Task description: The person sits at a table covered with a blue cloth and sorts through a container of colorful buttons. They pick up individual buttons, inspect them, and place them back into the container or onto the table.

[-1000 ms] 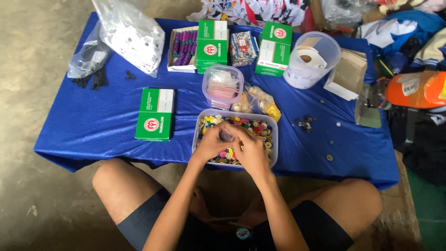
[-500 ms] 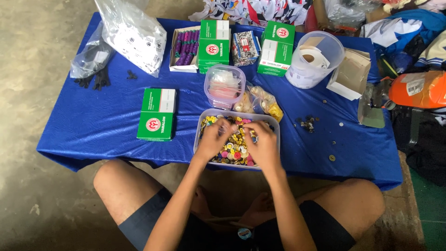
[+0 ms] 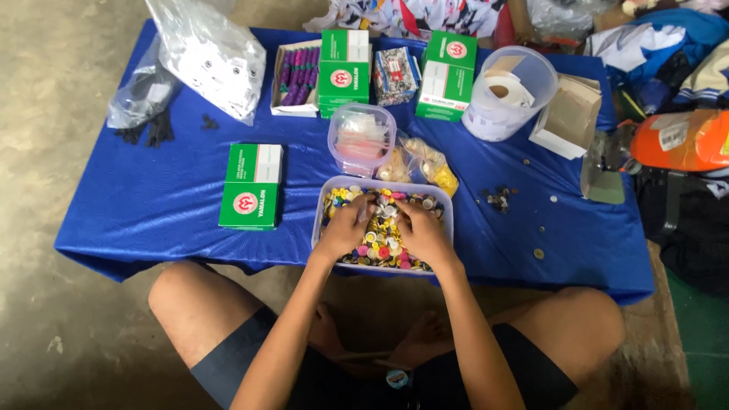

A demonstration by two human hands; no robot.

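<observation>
Both hands inside clear tub point(image 3: 448, 209) of coloured buttons point(image 3: 380, 247), at 6 o'clock edge of blue table point(image 3: 152, 205). Left hand point(image 3: 345, 228) fingers curled onto buttons; right hand point(image 3: 420, 230) fingers bent, pinch unclear. Green box point(image 3: 252, 185) at tub's 9 o'clock, small lidded container point(image 3: 361, 139) at 12.

Informal home sorting workshop, floor-level: a person is sitting cross-legged on bare concrete floor point(image 3: 68, 114) at a low bench point(image 3: 152, 205) wearing a blue cloth. Green cartons point(image 3: 252, 186), plastic bags point(image 3: 209, 57), a tub of mixed coloured buttons point(image 3: 383, 224) and heaped clothing point(image 3: 668, 45) are crowding it.
</observation>
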